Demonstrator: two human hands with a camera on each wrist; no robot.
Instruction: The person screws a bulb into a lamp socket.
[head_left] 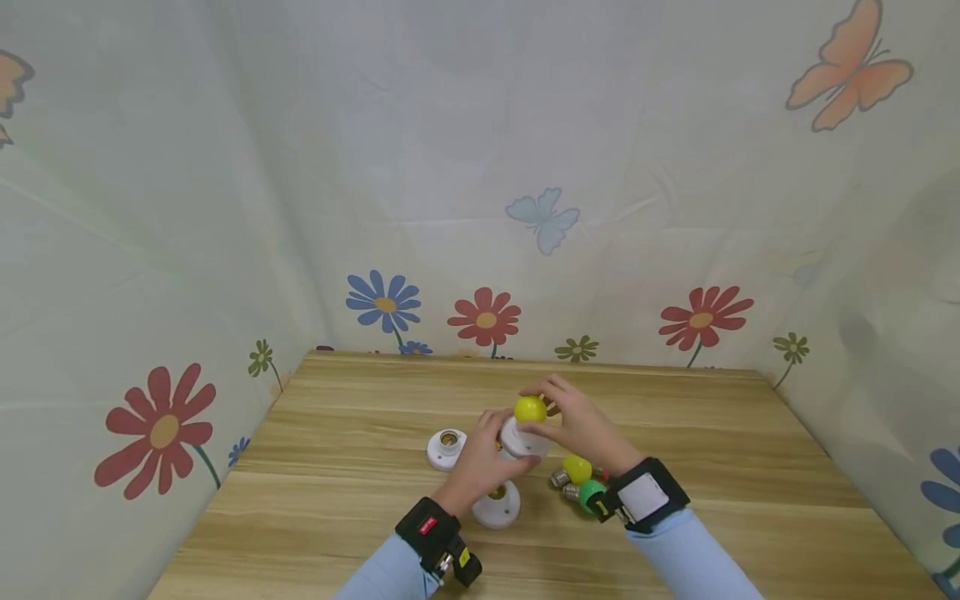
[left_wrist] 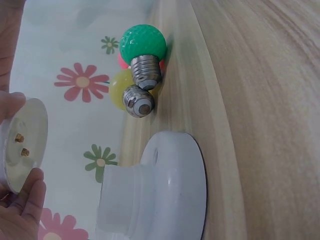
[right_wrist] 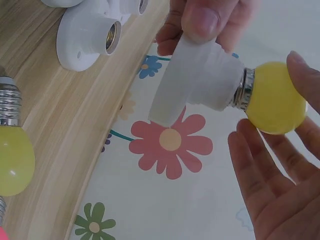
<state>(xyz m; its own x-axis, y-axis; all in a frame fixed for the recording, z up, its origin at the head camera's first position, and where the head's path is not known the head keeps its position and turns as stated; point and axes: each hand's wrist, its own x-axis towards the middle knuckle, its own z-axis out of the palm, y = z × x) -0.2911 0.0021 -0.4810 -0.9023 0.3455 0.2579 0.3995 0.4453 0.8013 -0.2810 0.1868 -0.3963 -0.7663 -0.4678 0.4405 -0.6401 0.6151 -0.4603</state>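
Observation:
My left hand (head_left: 478,460) grips a white round lamp socket (right_wrist: 175,82) by its base, lifted above the table. The fingers and thumb of my right hand (head_left: 583,425) are around the globe of a yellow light bulb (right_wrist: 277,100). In the right wrist view the bulb's metal screw base sits partly in the socket's mouth, with some thread showing. The left wrist view shows the underside of the held socket (left_wrist: 30,135), with two brass screws. Below the hands, another white socket (head_left: 497,510) stands on the table.
Another white socket (head_left: 444,450) is left of my left hand. Under my right wrist lie a second yellow bulb (head_left: 577,467), a green bulb (left_wrist: 142,44) and a pinkish-red bulb (left_wrist: 122,61), close together. A flowered cloth (head_left: 420,167) hangs behind the wooden table (head_left: 360,425).

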